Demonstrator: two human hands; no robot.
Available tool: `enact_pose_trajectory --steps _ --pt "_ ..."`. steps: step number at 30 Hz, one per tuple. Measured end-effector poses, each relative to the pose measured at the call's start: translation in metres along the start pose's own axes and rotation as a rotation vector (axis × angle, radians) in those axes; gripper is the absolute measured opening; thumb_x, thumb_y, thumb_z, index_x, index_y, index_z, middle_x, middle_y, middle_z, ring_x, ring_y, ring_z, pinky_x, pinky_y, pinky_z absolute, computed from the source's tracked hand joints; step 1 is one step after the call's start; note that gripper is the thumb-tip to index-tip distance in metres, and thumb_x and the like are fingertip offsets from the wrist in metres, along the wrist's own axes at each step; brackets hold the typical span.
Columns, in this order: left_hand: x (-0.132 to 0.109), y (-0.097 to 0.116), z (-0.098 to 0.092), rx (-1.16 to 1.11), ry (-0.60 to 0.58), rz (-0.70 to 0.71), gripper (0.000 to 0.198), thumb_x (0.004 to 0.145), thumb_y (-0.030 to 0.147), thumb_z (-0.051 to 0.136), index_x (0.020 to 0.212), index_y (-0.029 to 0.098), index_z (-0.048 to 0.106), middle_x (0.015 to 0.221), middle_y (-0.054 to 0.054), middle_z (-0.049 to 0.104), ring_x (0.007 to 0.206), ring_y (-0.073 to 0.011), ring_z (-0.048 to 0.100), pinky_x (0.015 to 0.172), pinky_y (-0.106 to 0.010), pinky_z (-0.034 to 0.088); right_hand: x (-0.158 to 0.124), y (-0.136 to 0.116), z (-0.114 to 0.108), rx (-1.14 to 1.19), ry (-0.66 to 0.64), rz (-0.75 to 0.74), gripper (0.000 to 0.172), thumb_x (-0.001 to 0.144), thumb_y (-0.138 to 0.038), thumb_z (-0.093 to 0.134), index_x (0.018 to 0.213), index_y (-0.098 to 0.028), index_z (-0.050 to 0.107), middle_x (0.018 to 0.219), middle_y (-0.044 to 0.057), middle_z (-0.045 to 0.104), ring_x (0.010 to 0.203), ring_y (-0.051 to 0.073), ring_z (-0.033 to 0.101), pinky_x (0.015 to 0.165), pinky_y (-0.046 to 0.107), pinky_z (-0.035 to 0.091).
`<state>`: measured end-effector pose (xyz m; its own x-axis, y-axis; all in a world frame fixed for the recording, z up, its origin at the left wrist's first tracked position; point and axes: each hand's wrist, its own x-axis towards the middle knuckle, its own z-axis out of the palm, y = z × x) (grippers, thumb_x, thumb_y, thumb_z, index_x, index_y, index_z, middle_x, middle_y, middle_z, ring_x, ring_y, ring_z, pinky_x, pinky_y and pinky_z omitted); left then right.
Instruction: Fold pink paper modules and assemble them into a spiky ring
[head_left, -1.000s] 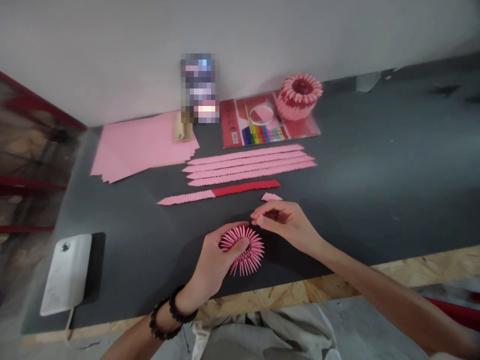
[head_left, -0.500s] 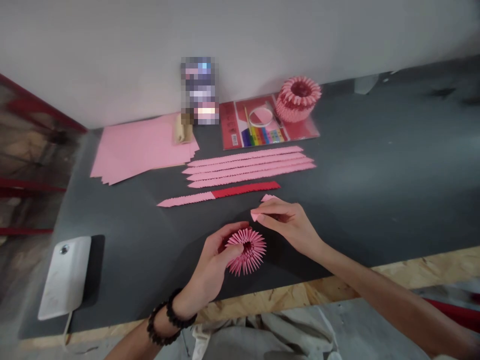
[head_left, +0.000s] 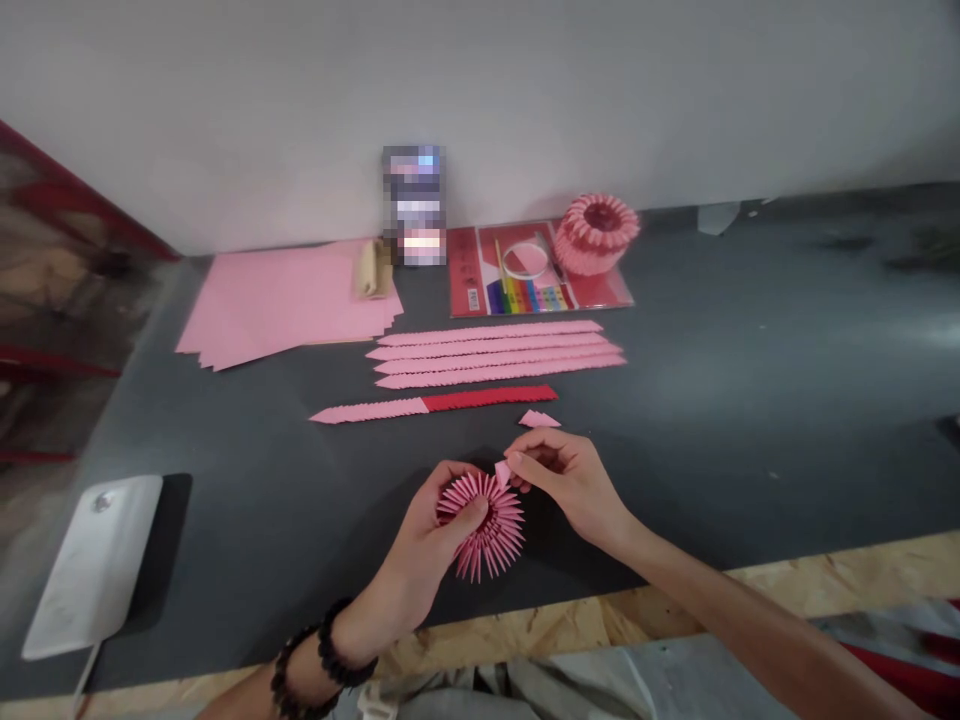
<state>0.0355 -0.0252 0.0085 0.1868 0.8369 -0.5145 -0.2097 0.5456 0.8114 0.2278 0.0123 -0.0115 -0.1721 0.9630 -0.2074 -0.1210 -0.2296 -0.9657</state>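
My left hand [head_left: 439,535] is closed on a round pink ring of folded paper [head_left: 504,540], its thumb laid over the centre hole. The ring's many points fan outward toward the camera. Between thumb and fingers my right hand [head_left: 574,485] pinches a small pink folded paper triangle [head_left: 502,473], held at the ring's upper right edge. Whether the triangle touches the ring's points I cannot tell. Just beyond my right hand lie a few loose pink paper triangles [head_left: 539,419]. Farther off is a chain of nested triangles, part pink and part red [head_left: 491,398].
Several long pink paper chains [head_left: 499,355] lie behind. Beyond them are stacked pink sheets [head_left: 277,300], a flat red packet [head_left: 465,275] and a taller pink folded-paper pot [head_left: 596,235]. A blurred upright object [head_left: 416,205] leans at the wall. A white corded device [head_left: 94,565] sits at left.
My right hand has brought the paper triangle down to the ring's edge. The left hand keeps its hold on the ring. The camera view has tilted up slightly.
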Motion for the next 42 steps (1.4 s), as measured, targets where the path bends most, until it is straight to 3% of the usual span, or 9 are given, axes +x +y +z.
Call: enact_pose_trajectory --steps 5,11,17,20,29,42 --pt "0.002 0.000 -0.001 0.033 -0.033 -0.009 0.030 0.084 0.041 0.081 0.101 0.017 0.074 0.092 -0.004 0.071 0.084 -0.0162 0.061 0.084 -0.028 0.050 0.000 0.000 -0.002 0.040 -0.039 0.026 0.021 0.082 -0.038 0.083 0.082 -0.019 0.075 0.073 0.001 0.073 0.061 0.010 0.065 0.059 0.022 0.055" --pt "0.002 0.000 -0.003 0.041 -0.046 -0.047 0.038 0.081 0.040 0.083 0.110 0.016 0.077 0.104 -0.008 0.077 0.096 -0.0222 0.066 0.093 -0.034 0.050 0.000 -0.004 -0.009 0.012 -0.068 0.043 0.027 0.088 -0.044 0.077 0.086 -0.019 0.068 0.083 0.005 0.076 0.066 0.014 0.072 0.057 0.023 0.057" --pt "0.001 0.002 -0.002 0.155 -0.063 0.011 0.035 0.085 0.039 0.078 0.113 0.019 0.077 0.109 -0.008 0.078 0.102 -0.0242 0.068 0.097 -0.036 0.050 -0.001 -0.004 -0.009 -0.005 -0.193 0.039 0.023 0.091 -0.043 0.075 0.092 -0.021 0.068 0.089 0.005 0.078 0.080 0.017 0.077 0.078 0.032 0.066" --pt "0.002 0.002 -0.003 0.181 -0.092 0.022 0.036 0.087 0.040 0.076 0.114 0.017 0.075 0.111 -0.010 0.078 0.103 -0.0258 0.069 0.099 -0.038 0.050 -0.001 -0.005 -0.011 -0.021 -0.204 0.005 0.020 0.091 -0.040 0.075 0.092 -0.020 0.073 0.090 0.005 0.078 0.081 0.016 0.077 0.079 0.030 0.066" --pt "0.003 0.005 -0.005 0.354 -0.098 0.080 0.031 0.089 0.039 0.073 0.110 0.016 0.076 0.107 -0.010 0.080 0.097 -0.0259 0.072 0.093 -0.038 0.054 -0.002 -0.006 -0.012 -0.125 -0.202 -0.035 0.011 0.090 -0.031 0.077 0.095 -0.023 0.082 0.091 0.004 0.080 0.081 0.015 0.076 0.077 0.026 0.064" --pt "0.005 0.005 -0.007 0.535 -0.088 0.140 0.028 0.090 0.034 0.071 0.112 0.018 0.077 0.108 -0.007 0.081 0.097 -0.0248 0.075 0.093 -0.036 0.055 -0.004 -0.007 -0.009 -0.132 -0.138 0.017 0.015 0.083 -0.031 0.081 0.097 -0.024 0.080 0.092 0.003 0.082 0.084 0.017 0.078 0.081 0.028 0.063"
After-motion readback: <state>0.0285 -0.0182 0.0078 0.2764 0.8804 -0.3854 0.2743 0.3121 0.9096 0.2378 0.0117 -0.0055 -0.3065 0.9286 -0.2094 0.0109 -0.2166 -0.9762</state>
